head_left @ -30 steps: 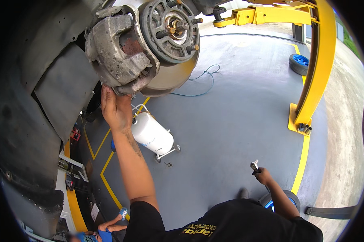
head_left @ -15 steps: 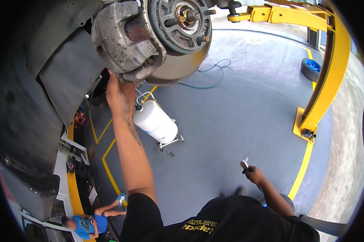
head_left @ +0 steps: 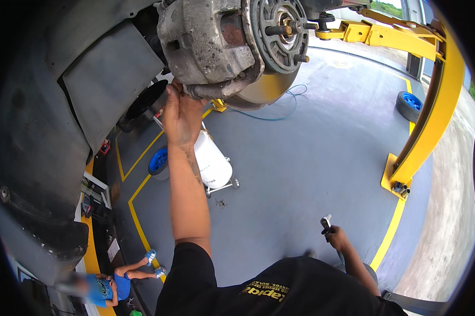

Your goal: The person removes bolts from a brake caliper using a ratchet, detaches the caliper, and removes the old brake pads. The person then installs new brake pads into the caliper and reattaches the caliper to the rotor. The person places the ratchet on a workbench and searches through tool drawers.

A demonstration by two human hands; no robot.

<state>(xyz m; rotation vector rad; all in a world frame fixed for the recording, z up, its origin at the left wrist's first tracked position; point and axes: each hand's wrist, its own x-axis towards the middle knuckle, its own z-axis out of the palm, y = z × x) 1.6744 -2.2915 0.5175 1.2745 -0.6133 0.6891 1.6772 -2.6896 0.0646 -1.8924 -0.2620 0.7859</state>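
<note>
A worn grey brake caliper (head_left: 208, 47) sits over the brake disc (head_left: 264, 90) at the top, beside a wheel hub (head_left: 279, 31) with threaded studs. My left hand (head_left: 184, 116) reaches up to the caliper's lower inner edge, its thumb raised and fingers bent in. What these fingers pinch is hidden. Low on the right, well away from the caliper, my right hand (head_left: 336, 238) is wrapped round a ratchet wrench (head_left: 326, 222), whose shiny head points up.
Dark fender lining (head_left: 108, 79) hangs at the left. A white wheeled tank (head_left: 214, 160) stands on the floor below. A yellow lift post (head_left: 432, 116) rises at the right. Wheels with blue rims (head_left: 408, 105) and a teal hose (head_left: 285, 113) lie around. Someone in blue (head_left: 122, 287) sits lower left.
The view has shifted, so the caliper and my left hand appear farther right. The left hand stays at the caliper's lower edge. My right hand keeps the ratchet wrench, slightly lower in view.
</note>
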